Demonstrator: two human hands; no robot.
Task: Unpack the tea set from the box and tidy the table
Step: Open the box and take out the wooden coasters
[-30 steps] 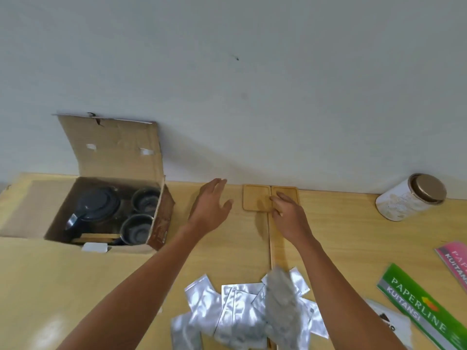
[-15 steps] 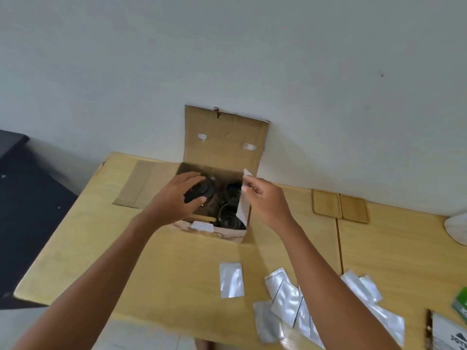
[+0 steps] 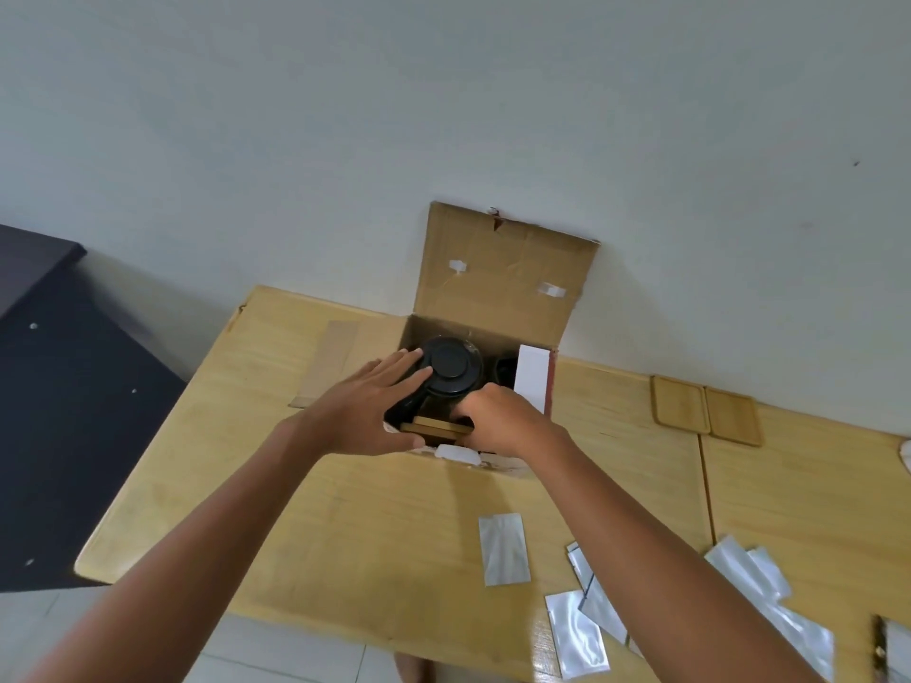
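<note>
An open cardboard box [image 3: 498, 288] stands against the wall with its lid flap up. Inside sits a black teapot [image 3: 451, 367] with a round lid; a white card [image 3: 531, 382] stands at the box's right side. A flat wooden piece [image 3: 434, 428] lies at the box's front edge. My left hand [image 3: 365, 411] reaches in with fingers spread, fingertips against the teapot's left side and thumb by the wooden piece. My right hand [image 3: 498, 421] dips into the box beside the teapot, its fingertips curled out of sight.
Two wooden coasters [image 3: 679, 404] lie side by side to the right of the box. Several silver sachets [image 3: 504, 549] are scattered on the yellow table [image 3: 296, 485] near its front right. A dark piece of furniture [image 3: 74, 411] stands to the left of the table.
My view swung left from the coasters to the box. Both hands moved from the coasters into the box; the right hand let go of the white card.
</note>
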